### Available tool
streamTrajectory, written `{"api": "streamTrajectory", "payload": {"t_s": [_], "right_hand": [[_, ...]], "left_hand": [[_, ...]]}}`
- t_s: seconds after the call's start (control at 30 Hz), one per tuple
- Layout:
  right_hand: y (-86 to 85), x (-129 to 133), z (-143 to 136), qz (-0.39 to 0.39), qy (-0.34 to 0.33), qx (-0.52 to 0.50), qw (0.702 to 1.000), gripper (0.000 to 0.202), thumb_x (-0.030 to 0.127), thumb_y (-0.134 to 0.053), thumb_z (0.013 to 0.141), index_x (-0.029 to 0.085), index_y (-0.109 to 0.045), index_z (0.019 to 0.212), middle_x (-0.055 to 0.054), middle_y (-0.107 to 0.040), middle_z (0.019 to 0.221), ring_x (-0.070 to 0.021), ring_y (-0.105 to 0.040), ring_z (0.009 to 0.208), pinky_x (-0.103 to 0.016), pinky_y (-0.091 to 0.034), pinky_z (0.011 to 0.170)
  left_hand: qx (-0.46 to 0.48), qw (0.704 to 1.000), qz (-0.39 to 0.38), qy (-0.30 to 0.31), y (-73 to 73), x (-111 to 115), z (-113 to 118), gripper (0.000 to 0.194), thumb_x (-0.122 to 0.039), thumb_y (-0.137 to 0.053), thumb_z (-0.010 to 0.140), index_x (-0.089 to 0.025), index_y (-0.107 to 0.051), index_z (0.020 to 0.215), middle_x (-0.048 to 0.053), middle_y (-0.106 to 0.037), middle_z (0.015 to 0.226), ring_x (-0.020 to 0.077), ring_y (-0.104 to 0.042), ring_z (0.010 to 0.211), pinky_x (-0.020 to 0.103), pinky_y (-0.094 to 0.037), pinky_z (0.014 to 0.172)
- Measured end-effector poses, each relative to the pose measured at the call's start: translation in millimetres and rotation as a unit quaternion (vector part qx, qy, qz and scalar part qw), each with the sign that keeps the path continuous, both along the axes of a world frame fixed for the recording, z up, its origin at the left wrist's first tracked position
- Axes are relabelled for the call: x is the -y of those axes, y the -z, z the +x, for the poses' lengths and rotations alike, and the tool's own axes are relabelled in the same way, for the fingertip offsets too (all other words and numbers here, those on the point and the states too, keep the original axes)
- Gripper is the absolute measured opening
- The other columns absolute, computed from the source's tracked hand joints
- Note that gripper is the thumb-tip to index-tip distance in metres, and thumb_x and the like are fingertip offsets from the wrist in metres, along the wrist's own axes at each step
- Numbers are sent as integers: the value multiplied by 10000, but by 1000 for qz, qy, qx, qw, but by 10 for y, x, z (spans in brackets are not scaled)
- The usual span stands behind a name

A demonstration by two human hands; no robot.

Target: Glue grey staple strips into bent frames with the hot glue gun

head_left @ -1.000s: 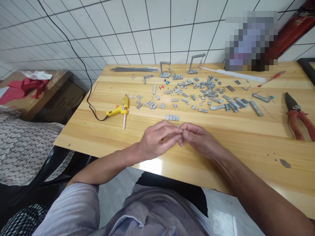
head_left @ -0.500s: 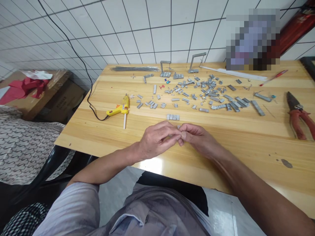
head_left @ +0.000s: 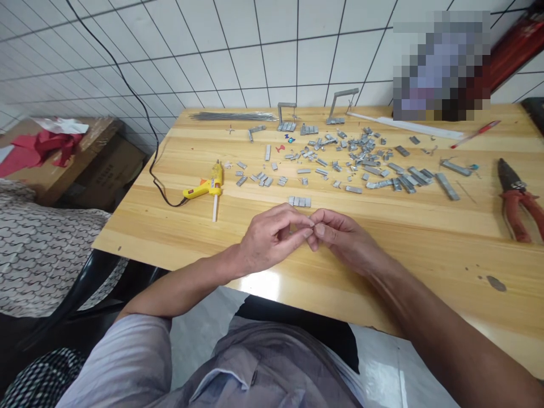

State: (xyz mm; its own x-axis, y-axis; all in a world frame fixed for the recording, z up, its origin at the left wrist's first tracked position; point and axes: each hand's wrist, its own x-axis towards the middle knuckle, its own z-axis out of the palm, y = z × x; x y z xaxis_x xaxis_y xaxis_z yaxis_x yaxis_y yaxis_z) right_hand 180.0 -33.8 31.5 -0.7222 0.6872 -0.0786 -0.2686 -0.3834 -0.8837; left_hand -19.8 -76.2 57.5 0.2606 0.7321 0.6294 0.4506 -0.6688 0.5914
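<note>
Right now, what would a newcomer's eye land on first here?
Probably the bright yellow glue gun with a black cord, lying on the table's left side. Next come the scattered small grey metallic pieces across the middle, and the red-handled pliers at the far right. The two bare hands meet fingertip to fingertip near the front edge.

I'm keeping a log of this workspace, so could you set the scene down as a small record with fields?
surface: wooden table against a white tiled wall
left hand: fingertips meeting the right hand's
right hand: thumb and fingers pinched together
held item: too small and hidden to tell
just beyond hands: short row of gray pieces
mid-table: scattered gray strips
left side: yellow glue gun, lying down
right side: red-handled pliers, red pen
far edge: thin wire bundle, two angular gray frames
</note>
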Motion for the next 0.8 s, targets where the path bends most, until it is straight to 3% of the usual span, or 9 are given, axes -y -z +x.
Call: {"api": "streamTrajectory", "payload": {"t_s": [0.4,0.6,0.8], "right_hand": [[37,-12,11,26,14,44,999,314,487,-814,868,216,-674,794,28,-629,680,-136,-523,673,-302,-405,723],[24,-8,21,40,15,92,995,355,527,-836,820,217,-677,756,25,-624,655,-143,-518,658,-310,-402,711],[3,0,7,46,9,106,993,344,511,-833,822,213,-679,745,29,-618,653,-140,-509,657,-309,-386,714]], "left_hand": [[-7,998,-57,14,32,-23,-45,61,-229,-732,952,-178,-718,981,-52,-544,633,85,-528,564,215,-435,573],[-17,998,-52,36,8,-44,-74,35,-151,-721,907,-171,-727,936,-26,-669,721,36,-447,486,177,-353,486],[-36,998,-35,29,11,-45,-76,71,-106,-688,869,-174,-707,877,-29,-670,691,49,-490,522,174,-373,500]]}}
